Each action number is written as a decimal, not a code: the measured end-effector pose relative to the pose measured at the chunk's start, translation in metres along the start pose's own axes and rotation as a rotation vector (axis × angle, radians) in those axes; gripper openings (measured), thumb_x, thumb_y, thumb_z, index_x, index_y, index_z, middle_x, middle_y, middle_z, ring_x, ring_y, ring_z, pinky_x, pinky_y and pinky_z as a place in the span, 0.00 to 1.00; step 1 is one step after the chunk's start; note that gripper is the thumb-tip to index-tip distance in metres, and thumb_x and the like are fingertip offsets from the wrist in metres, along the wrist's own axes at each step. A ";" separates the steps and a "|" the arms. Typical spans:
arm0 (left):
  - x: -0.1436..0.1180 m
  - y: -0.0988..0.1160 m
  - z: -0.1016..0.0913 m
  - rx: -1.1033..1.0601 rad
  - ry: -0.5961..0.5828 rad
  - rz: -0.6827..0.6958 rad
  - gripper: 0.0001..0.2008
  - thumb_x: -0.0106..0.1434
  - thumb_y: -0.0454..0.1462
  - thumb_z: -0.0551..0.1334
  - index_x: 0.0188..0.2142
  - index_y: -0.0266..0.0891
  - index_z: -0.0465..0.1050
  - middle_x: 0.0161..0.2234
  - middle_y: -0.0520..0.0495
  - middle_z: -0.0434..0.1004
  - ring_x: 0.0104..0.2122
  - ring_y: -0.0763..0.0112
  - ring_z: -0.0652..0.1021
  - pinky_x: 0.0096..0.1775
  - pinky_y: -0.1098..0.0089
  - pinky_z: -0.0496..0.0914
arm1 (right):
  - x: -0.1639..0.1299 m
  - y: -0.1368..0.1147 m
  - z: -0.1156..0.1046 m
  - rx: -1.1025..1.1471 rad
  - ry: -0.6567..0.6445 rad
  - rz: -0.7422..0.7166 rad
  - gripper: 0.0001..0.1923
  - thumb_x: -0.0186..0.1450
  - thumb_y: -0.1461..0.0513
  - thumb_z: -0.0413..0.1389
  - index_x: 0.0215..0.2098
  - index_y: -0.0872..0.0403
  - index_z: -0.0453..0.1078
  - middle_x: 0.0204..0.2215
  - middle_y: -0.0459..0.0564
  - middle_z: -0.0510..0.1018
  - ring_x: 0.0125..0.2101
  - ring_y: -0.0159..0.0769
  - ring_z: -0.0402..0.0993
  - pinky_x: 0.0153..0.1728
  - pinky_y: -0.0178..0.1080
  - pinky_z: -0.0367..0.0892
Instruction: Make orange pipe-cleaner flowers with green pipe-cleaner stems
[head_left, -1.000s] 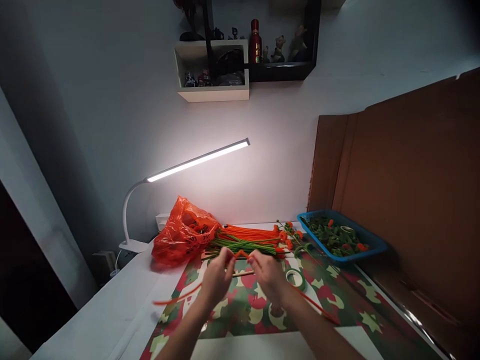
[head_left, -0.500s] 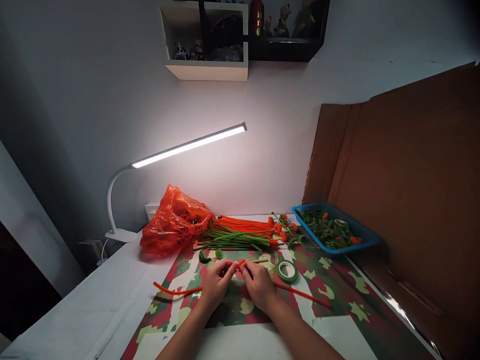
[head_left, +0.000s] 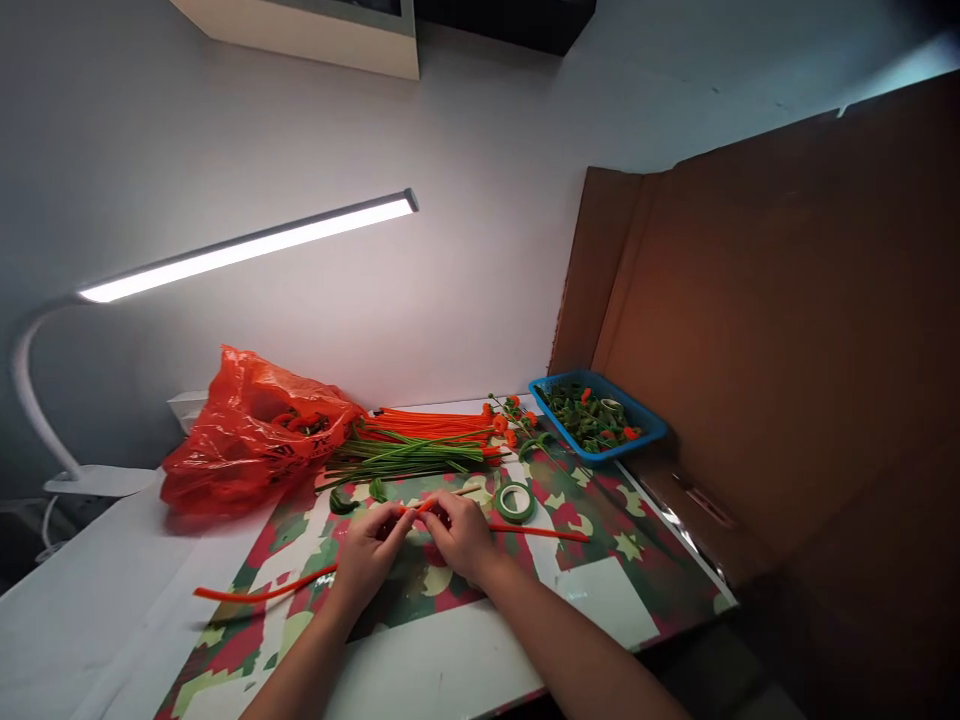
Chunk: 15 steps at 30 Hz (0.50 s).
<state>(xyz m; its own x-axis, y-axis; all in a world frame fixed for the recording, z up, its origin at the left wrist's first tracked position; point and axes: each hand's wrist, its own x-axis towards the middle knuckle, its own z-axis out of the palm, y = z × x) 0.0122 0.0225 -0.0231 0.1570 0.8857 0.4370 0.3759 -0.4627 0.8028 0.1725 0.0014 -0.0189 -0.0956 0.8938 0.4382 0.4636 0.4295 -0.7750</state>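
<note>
Both hands are held close together low over a patterned mat [head_left: 645,590] on a white desk [head_left: 90,610]. The left hand [head_left: 367,555] is curled, its fingertips pinched on an orange pipe cleaner [head_left: 255,592] near the wire's middle. The right hand [head_left: 459,535] is curled the same way, and the same wire is gripped between its thumb and fingers. The fingertips of the two hands almost meet, and a short raised bend of the wire is seen between them. From the left hand the wire trails out to the left and lies on the mat; from the right hand it runs off to the right, flat on the mat.

Just beyond the right hand a roll of green tape [head_left: 515,502] lies flat. A thin wooden stick [head_left: 466,491] is seen just beyond the fingertips, partly hidden by them. Farther beyond both hands a bundle of orange and green stems [head_left: 420,440] is laid across the desk, with small orange flower heads [head_left: 504,425] at its right end.

Beyond and to the right of the right hand a blue tray [head_left: 646,424] is set; it is filled with green leaf pieces and a few orange bits. Beyond and to the left of the left hand an orange plastic bag [head_left: 240,440] is slumped open, with dark contents that cannot be made out. A lit desk lamp [head_left: 247,245] reaches over the bag, and a brown cardboard sheet [head_left: 787,320] stands to the right of the tray.
</note>
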 end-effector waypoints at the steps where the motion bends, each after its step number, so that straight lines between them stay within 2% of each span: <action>1: 0.001 0.000 0.000 0.004 -0.001 0.000 0.17 0.59 0.49 0.61 0.23 0.38 0.71 0.18 0.53 0.67 0.19 0.74 0.66 0.22 0.74 0.60 | 0.000 0.000 0.000 -0.003 0.001 0.002 0.06 0.65 0.63 0.54 0.33 0.53 0.72 0.27 0.46 0.78 0.29 0.33 0.72 0.31 0.32 0.61; 6: 0.003 -0.002 0.001 0.006 -0.027 -0.015 0.17 0.57 0.48 0.63 0.21 0.39 0.69 0.17 0.54 0.65 0.19 0.74 0.65 0.22 0.74 0.59 | 0.001 0.003 0.001 -0.029 -0.024 0.010 0.06 0.67 0.63 0.52 0.37 0.53 0.72 0.30 0.46 0.79 0.33 0.33 0.74 0.35 0.31 0.63; 10: 0.002 -0.002 0.001 0.137 -0.034 0.050 0.16 0.59 0.48 0.60 0.24 0.39 0.71 0.18 0.54 0.66 0.19 0.74 0.66 0.23 0.74 0.60 | 0.002 0.004 0.001 -0.066 -0.046 0.049 0.06 0.67 0.60 0.54 0.40 0.51 0.71 0.32 0.45 0.79 0.35 0.33 0.75 0.37 0.32 0.64; 15: 0.001 0.002 -0.001 0.241 -0.005 0.071 0.13 0.59 0.46 0.59 0.27 0.39 0.72 0.17 0.55 0.66 0.19 0.75 0.65 0.23 0.75 0.60 | 0.003 0.000 -0.003 -0.127 -0.072 0.075 0.07 0.68 0.58 0.54 0.41 0.51 0.71 0.31 0.45 0.79 0.34 0.34 0.74 0.35 0.33 0.63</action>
<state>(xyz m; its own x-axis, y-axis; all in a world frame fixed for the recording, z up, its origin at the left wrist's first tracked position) 0.0124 0.0222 -0.0212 0.1946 0.8518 0.4864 0.5710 -0.5016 0.6499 0.1747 0.0035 -0.0162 -0.1168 0.9317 0.3440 0.5792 0.3452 -0.7385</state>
